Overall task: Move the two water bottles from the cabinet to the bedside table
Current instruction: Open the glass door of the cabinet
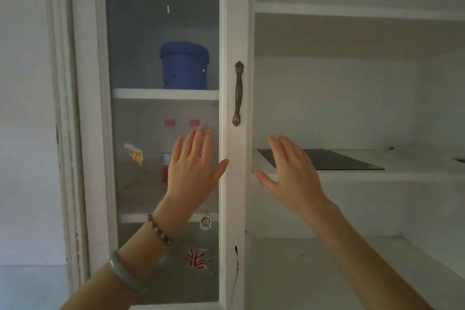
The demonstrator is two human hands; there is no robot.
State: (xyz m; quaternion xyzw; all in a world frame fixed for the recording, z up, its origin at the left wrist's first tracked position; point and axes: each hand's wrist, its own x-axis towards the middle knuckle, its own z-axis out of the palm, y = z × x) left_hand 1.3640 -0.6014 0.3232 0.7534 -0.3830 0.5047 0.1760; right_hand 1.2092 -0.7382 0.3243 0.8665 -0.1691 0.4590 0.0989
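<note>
Two water bottles with red caps stand behind the frosted glass door of the white cabinet, on its middle shelf. The left bottle shows a red label; the right bottle is mostly hidden behind my left hand. My left hand is raised flat in front of the glass, fingers spread, holding nothing. My right hand is raised to the right of the door frame, open and holding nothing, below the brass door handle. The door is closed.
A blue lidded bucket sits on the shelf above the bottles. Stickers dot the glass. To the right are open white shelves, one bearing a dark flat mat.
</note>
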